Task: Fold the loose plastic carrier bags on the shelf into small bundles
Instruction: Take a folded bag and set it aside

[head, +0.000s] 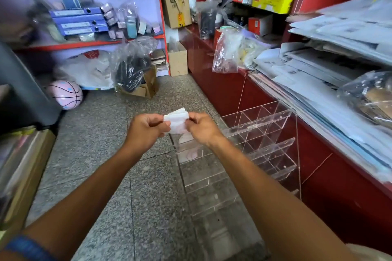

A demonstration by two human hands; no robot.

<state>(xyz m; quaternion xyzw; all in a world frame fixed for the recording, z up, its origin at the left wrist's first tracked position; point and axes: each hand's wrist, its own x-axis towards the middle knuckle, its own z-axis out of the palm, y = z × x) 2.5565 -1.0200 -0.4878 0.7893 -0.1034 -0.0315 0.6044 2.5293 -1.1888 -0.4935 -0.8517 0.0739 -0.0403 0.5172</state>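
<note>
Above the speckled floor [152,186], beside a clear acrylic rack [256,131], the left hand [146,131] and right hand [201,128] each pinch one end of a small white folded plastic bag [177,122] held between them.

At frame centre, the left hand [146,129] and right hand [201,128] pinch a small folded white plastic bag [177,121] (held over the grey speckled floor [152,197]), beside a clear acrylic compartment rack [261,125].

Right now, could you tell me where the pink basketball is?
The pink basketball lies on the floor at far left, beside the clear bag in the cardboard box.
</note>
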